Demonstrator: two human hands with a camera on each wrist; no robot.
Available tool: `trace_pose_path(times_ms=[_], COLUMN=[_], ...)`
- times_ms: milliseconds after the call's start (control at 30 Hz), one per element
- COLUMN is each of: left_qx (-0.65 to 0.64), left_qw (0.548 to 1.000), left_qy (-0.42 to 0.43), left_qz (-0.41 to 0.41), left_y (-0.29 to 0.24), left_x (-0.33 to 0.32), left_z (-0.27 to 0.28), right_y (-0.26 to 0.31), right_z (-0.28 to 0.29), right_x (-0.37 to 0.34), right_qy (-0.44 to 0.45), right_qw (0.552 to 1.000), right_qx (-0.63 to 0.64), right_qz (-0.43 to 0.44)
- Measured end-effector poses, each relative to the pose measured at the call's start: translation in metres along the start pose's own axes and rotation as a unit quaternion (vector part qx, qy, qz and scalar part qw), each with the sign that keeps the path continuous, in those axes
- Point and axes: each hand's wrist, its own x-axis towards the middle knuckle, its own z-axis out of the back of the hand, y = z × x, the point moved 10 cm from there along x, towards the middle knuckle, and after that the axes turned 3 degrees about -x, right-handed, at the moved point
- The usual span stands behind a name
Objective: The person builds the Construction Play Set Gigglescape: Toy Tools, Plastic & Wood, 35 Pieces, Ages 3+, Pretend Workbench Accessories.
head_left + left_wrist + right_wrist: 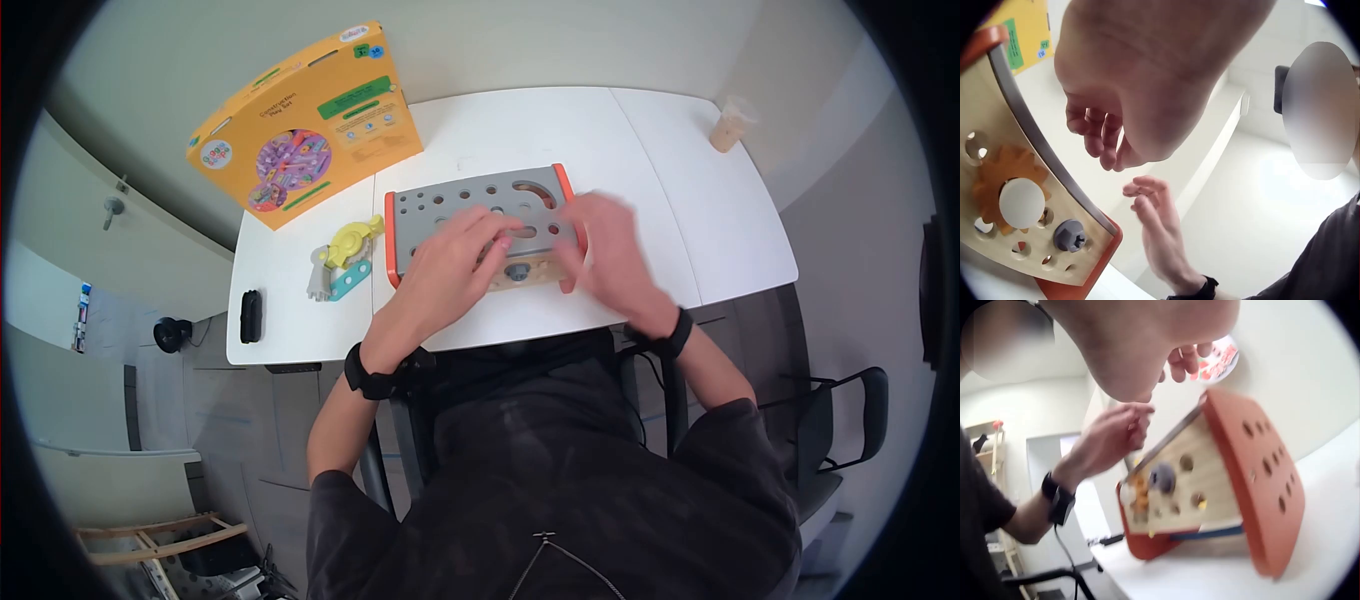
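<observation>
A toy workbench with a grey holed top (468, 196) and orange-red end panels stands before the person. In the head view the left hand (450, 268) is over the top's near part, its fingers bent and nothing visible between them. The right hand (612, 258), blurred, is beside the right end panel (1260, 481). An orange gear (988, 181) and a grey bolt head (1070, 235) sit on the wooden front. Seen from the left wrist, the right hand (1163, 231) has loosely bent fingers and shows no object. Contact between either hand and the bench cannot be told.
Left of the bench lie yellow toy parts (352, 243), a teal holed strip (350, 281) and a grey piece (319, 275). A yellow box (310, 130) stands behind them. A black case (251, 316) lies near the left edge; a cup (732, 125) stands at the far right.
</observation>
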Motion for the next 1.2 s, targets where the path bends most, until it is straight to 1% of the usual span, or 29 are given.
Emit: trace_pose_path(times_ms=[33, 67, 100, 167, 200, 233, 300, 400, 500, 600, 700, 800, 900, 1000, 1067, 1100, 1133, 1200], left_qx=[0.001, -0.002, -0.003, 0.001, 0.005, -0.006, -0.029, -0.017, -0.035, -0.024, -0.021, -0.018, -0.046, -0.038, 0.016, 0.044, 0.053, 0.071], left_qw=[1.0, 1.0, 1.0, 1.0, 1.0, 1.0, 0.999, 1.0, 0.997, 1.0, 1.0, 1.0, 0.999, 0.998, 1.0, 0.998, 0.998, 0.997], left_qy=[-0.008, -0.016, -0.023, -0.024, -0.025, -0.02, -0.01, -0.012, 0.025, 0.01, 0.004, 0.007, 0.007, 0.019, 0.004, -0.003, -0.004, -0.008], left_qz=[0.004, 0.007, 0.009, -0.004, -0.011, 0.002, 0.03, 0.021, 0.062, 0.009, -0.002, 0.008, 0.013, 0.044, -0.009, -0.037, -0.037, -0.036], left_y=[0.004, 0.007, 0.011, 0.016, 0.016, 0.017, 0.02, 0.018, 0.019, 0.02, 0.023, 0.024, 0.018, 0.013, 0.013, 0.014, 0.015, 0.017], left_x=[0.002, 0.005, 0.008, 0.018, 0.023, 0.027, 0.035, 0.037, 0.038, 0.037, 0.036, 0.036, 0.038, 0.04, 0.045, 0.047, 0.048, 0.047], left_z=[-0.001, -0.001, -0.002, -0.006, -0.006, -0.007, -0.01, -0.015, -0.021, -0.026, -0.028, -0.027, -0.023, -0.026, -0.031, -0.034, -0.036, -0.039], right_y=[-0.027, -0.043, -0.067, -0.122, -0.142, -0.153, -0.17, -0.171, -0.176, -0.188, -0.186, -0.159, -0.116, -0.064, -0.03, -0.015, -0.007, 0.0], right_z=[0.012, 0.023, 0.017, -0.029, -0.052, -0.068, -0.092, -0.1, -0.112, -0.124, -0.111, -0.058, 0.004, 0.046, 0.048, 0.046, 0.039, 0.027], right_x=[0.006, 0.019, 0.023, 0.01, 0.002, -0.004, -0.01, -0.007, -0.011, -0.021, -0.02, 0.006, 0.036, 0.05, 0.052, 0.051, 0.048, 0.046], right_qy=[-0.018, -0.027, -0.001, 0.116, 0.171, 0.206, 0.276, 0.352, 0.383, 0.382, 0.373, 0.313, 0.211, 0.133, 0.176, 0.2, 0.207, 0.255], right_qw=[0.999, 0.996, 0.993, 0.977, 0.963, 0.952, 0.925, 0.892, 0.88, 0.883, 0.888, 0.913, 0.94, 0.965, 0.966, 0.963, 0.967, 0.961], right_qx=[-0.01, -0.032, -0.064, -0.136, -0.171, -0.187, -0.218, -0.206, -0.207, -0.205, -0.167, -0.08, 0.08, 0.123, 0.136, 0.137, 0.12, 0.089], right_qz=[-0.05, -0.074, -0.099, -0.113, -0.119, -0.129, -0.146, -0.196, -0.19, -0.178, -0.209, -0.248, -0.256, -0.187, -0.134, -0.121, -0.083, -0.067])
